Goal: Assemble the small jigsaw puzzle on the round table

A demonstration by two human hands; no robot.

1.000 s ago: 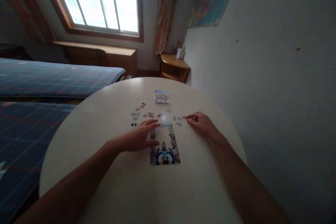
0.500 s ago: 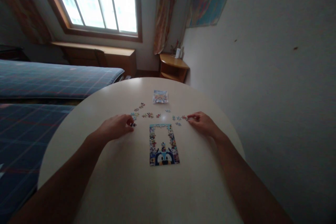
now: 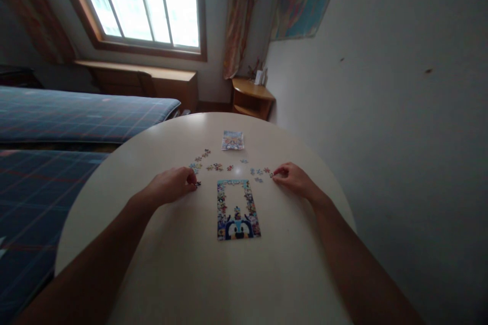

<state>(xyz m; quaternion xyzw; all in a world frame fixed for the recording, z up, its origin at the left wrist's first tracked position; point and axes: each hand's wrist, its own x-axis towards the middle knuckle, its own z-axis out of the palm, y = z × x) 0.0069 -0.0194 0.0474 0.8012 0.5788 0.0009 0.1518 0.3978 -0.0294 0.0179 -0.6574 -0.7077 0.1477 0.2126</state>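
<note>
A partly built jigsaw puzzle [image 3: 238, 209] lies flat in the middle of the round white table [image 3: 183, 264], its border filled and its centre bare. Loose puzzle pieces [image 3: 215, 166] are scattered beyond it. My left hand [image 3: 173, 184] rests left of the puzzle, fingers curled and pinching a dark piece [image 3: 197, 183] at its fingertips. My right hand [image 3: 292, 179] rests right of the puzzle, fingers curled, its fingertips pinched on a small piece [image 3: 272, 174] near other loose pieces [image 3: 259, 171].
A small picture card [image 3: 232, 140] lies at the table's far side. A bed with a blue plaid cover [image 3: 76, 117] stands to the left. A wooden corner shelf [image 3: 251, 96] and a window [image 3: 141, 0] are behind. A white wall [image 3: 400, 111] is close on the right.
My left hand left the puzzle's left border and moved left to the dark loose piece, closing its fingers on it. My right hand stayed put, drawing its fingertips in slightly.
</note>
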